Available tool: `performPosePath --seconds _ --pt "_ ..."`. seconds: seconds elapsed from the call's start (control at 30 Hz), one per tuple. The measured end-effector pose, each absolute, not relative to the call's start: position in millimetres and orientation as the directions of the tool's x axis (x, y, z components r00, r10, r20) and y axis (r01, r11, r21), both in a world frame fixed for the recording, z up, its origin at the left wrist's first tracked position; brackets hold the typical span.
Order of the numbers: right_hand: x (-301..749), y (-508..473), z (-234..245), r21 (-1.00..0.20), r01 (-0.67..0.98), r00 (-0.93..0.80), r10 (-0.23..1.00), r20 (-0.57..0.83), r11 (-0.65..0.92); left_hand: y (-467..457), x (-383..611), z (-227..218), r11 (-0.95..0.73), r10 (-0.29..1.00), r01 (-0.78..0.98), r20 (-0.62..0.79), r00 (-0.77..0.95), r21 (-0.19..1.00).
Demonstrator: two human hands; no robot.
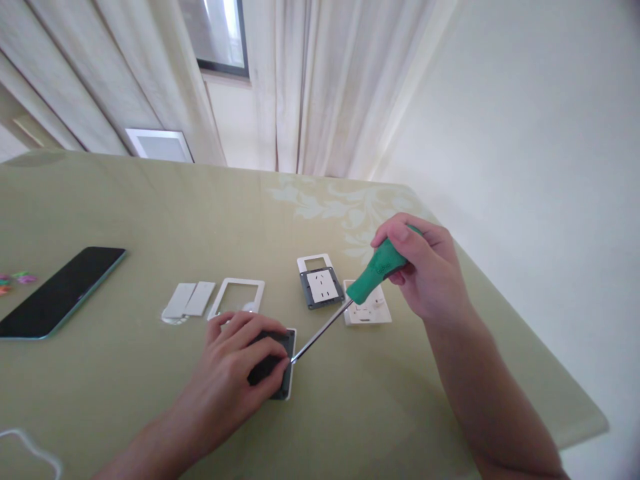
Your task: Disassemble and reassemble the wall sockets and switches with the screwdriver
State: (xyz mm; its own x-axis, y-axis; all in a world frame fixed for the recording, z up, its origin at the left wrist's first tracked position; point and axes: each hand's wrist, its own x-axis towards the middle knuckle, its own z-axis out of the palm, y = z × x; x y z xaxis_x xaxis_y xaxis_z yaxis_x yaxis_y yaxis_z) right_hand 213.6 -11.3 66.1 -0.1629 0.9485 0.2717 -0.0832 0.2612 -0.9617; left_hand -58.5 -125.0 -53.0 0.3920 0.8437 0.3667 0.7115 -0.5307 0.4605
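Observation:
My right hand (425, 260) is closed round the green handle of a screwdriver (373, 273). Its metal shaft slants down to the left, and the tip meets the right edge of a dark switch plate with a white rim (286, 383). Fingers of my left hand (240, 360) grip that plate against the table and cover much of it. Just behind my left hand lies a white frame (260, 291). Beyond the screwdriver shaft is a wall socket (323, 285) with a dark base, and a white switch box part (375, 312) lies partly behind the handle.
The table (150, 373) has a pale green cover. Two white rectangular panels (190, 299) lie left of the frame. Farther left are a dark tablet (65, 293) and small coloured pieces (20, 279). A white cable (35, 447) curls at the lower left. Curtains (340, 80) hang behind.

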Motion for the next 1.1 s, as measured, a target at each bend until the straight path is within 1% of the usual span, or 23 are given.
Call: performPosePath --seconds 0.13,0.2,0.33,0.43,0.6,0.8,0.9,1.03,1.1 --pt "214 -11 65 -0.961 -0.088 -0.167 0.947 0.273 0.262 -130 -52 -51 -0.517 0.846 0.695 0.420 0.327 0.500" --pt "214 -11 65 -0.961 -0.088 -0.170 0.947 0.274 0.262 -132 -49 -51 -0.503 0.853 0.708 0.416 0.315 0.496" --pt "213 -13 67 -0.963 -0.089 -0.168 0.950 0.265 0.253 -136 -49 -53 -0.500 0.854 0.768 0.375 0.361 0.400" --pt "212 -14 68 -0.966 -0.078 -0.161 0.954 0.255 0.245 -136 -49 -55 -0.527 0.833 0.783 0.382 0.399 0.332" --pt "211 -15 68 -0.969 -0.051 -0.148 0.958 0.248 0.243 -134 -46 -60 -0.548 0.811 0.790 0.408 0.420 0.275" --pt "211 -15 67 -0.967 -0.058 -0.154 0.955 0.254 0.247 -134 -43 -65 -0.562 0.779 0.805 0.449 0.438 0.189" --pt "211 -15 67 -0.967 -0.064 -0.158 0.954 0.254 0.246 -133 -44 -65 -0.565 0.780 0.800 0.447 0.437 0.203" --pt "212 -15 68 -0.969 -0.051 -0.158 0.956 0.248 0.243 -133 -48 -59 -0.590 0.788 0.750 0.415 0.455 0.300" --pt "212 -15 68 -0.969 -0.040 -0.152 0.957 0.245 0.242 -133 -50 -54 -0.605 0.784 0.726 0.403 0.472 0.328"
